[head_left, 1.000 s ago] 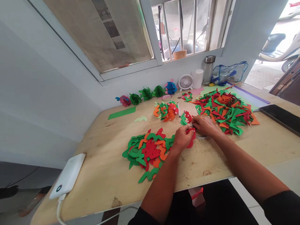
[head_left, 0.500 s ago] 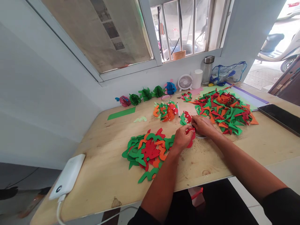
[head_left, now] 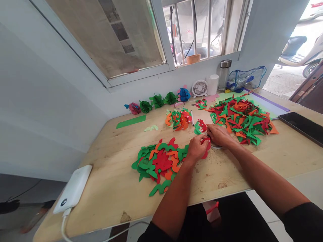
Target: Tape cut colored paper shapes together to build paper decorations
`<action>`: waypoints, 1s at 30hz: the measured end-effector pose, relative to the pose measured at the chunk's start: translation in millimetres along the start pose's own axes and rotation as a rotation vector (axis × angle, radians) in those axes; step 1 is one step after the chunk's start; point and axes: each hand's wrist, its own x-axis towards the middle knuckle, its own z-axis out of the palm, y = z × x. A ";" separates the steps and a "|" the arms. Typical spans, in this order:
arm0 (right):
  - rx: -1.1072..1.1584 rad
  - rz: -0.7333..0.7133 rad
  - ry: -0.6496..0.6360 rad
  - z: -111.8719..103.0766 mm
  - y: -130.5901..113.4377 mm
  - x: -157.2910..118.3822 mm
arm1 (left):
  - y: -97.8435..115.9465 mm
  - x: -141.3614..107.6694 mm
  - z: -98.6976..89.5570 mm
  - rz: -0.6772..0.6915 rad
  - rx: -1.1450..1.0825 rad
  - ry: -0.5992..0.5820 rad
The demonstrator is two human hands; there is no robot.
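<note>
My left hand [head_left: 197, 148] is closed on a red wavy paper cutout [head_left: 207, 152], pinching it near the table's front middle. Against its fingertips, my right hand [head_left: 218, 135] is also closed, but what it grips is hidden. A pale round thing [head_left: 216, 147], perhaps a tape roll, shows partly beneath my right hand. Just behind the hands lie red and green cutouts [head_left: 201, 125] bearing small white squares. Left of my left hand spreads a heap of green, red and orange wavy cutouts [head_left: 161, 160].
A big pile of paper scraps [head_left: 246, 117] lies to the right, beside a phone [head_left: 301, 121]. Farther back are a small pile of cutouts [head_left: 178, 120], a pen [head_left: 192, 117], a fan [head_left: 200, 88] and a glass bottle [head_left: 224, 76]. A power bank [head_left: 73, 189] sits front left.
</note>
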 end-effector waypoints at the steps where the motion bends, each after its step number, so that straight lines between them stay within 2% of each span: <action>1: -0.001 0.003 0.001 0.1 0.1 0.0 | -0.2 0.1 0.0 0.003 -0.001 0.000; 20: 0.028 0.054 0.010 1.7 2.3 1.0 | 0.9 -0.8 -0.4 -0.004 0.005 0.007; 27: 0.176 0.123 0.140 3.4 4.5 1.9 | -2.7 0.6 1.7 -0.011 -0.034 0.008; 30: 0.314 0.137 0.206 3.9 6.1 4.5 | 0.2 -0.4 -0.6 -0.046 -0.124 0.057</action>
